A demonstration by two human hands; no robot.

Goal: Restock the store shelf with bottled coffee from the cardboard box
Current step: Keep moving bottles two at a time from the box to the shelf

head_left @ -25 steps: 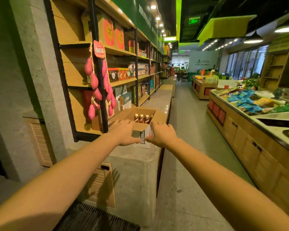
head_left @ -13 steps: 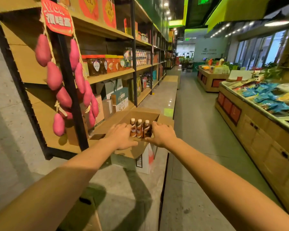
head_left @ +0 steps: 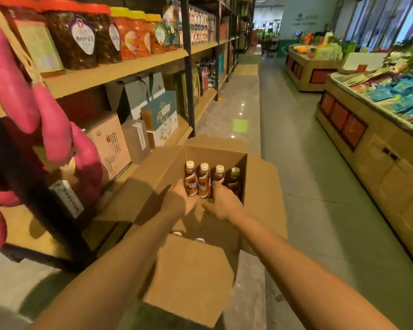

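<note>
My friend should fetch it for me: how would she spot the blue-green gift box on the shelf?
Find the open cardboard box of coffee bottles. Just beyond its left flap, on the bottom shelf, stands the gift box, before a grey handled bag. Only it is teal above and white below; its neighbours are brown.

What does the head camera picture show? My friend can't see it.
The left hand and right hand grip a row of white-capped coffee bottles inside an open cardboard box. Store shelves with jars and gift boxes stand to the left.
</note>
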